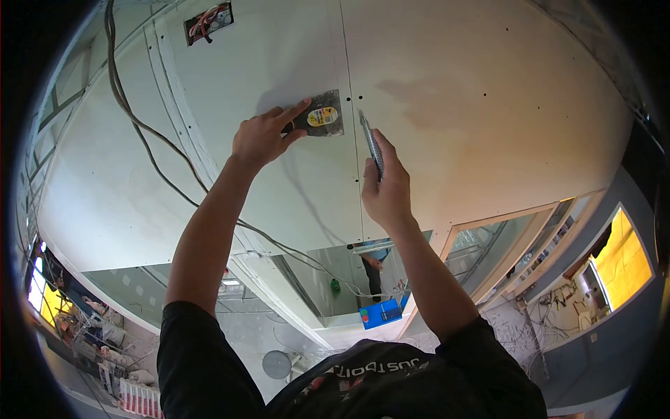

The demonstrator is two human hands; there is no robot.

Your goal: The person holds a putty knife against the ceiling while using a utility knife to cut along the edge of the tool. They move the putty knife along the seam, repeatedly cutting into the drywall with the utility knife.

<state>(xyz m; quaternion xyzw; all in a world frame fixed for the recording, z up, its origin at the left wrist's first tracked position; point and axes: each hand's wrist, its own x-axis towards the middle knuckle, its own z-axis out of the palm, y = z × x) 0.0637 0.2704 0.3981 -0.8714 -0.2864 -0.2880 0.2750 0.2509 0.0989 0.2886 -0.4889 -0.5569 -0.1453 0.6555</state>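
I look up at a white plasterboard ceiling (453,105). My left hand (262,136) presses a grey putty knife blade with a yellow label (321,115) flat against the board, just left of a panel seam (349,91). My right hand (384,185) grips a slim metal utility knife (370,143), its tip pointing up at the seam beside the blade. Both arms are raised and wear short black sleeves.
A bundle of cables (146,133) hangs across the ceiling at left. An open cut-out with red wires (208,21) sits at the top left. Another person (373,269) stands far off beside a blue box (382,312). Window openings (621,262) are at right.
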